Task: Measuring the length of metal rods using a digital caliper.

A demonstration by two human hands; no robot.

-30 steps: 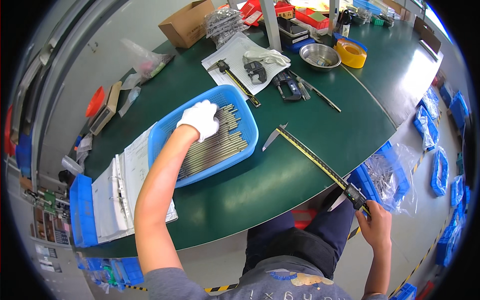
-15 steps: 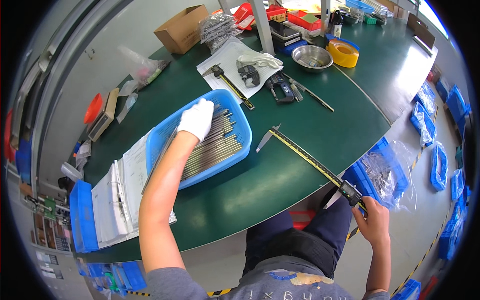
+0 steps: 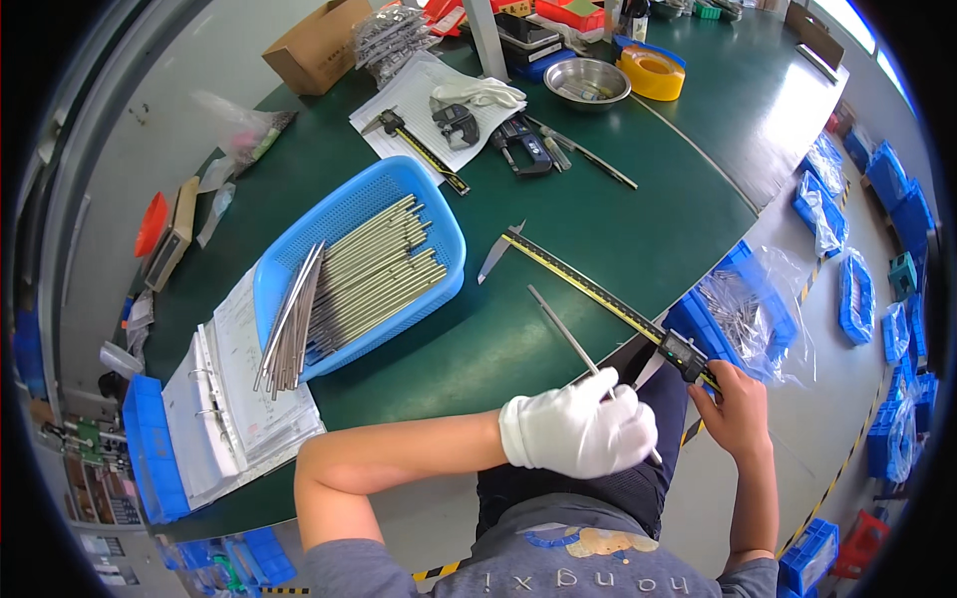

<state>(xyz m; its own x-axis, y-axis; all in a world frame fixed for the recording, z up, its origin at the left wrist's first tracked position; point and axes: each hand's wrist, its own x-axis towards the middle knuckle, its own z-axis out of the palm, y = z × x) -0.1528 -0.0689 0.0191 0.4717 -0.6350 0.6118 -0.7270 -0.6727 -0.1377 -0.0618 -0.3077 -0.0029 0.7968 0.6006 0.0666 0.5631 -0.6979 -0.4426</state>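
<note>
My left hand (image 3: 578,427), in a white glove, is closed around a thin metal rod (image 3: 559,324) in front of my lap. One end of the rod points up over the table edge; the other pokes out below the glove. My bare right hand (image 3: 733,407) grips the display end of a long digital caliper (image 3: 598,295). The caliper slants up and left over the table, jaws at its far end. Beside the rod's tip, to the left, a blue perforated basket (image 3: 446,267) holds many metal rods (image 3: 374,269). Several darker rods (image 3: 291,324) lie across its near left rim.
An open ring binder (image 3: 214,404) lies left of the basket. Behind it are a second caliper (image 3: 424,149), micrometers (image 3: 523,145), a white glove (image 3: 478,93), a metal bowl (image 3: 588,84) and yellow tape (image 3: 650,72). Blue bins (image 3: 713,319) stand at the right, below the table edge.
My left hand has left the basket and come down right to my lap with a rod in it. My right hand still holds the caliper. The view has shifted slightly.
</note>
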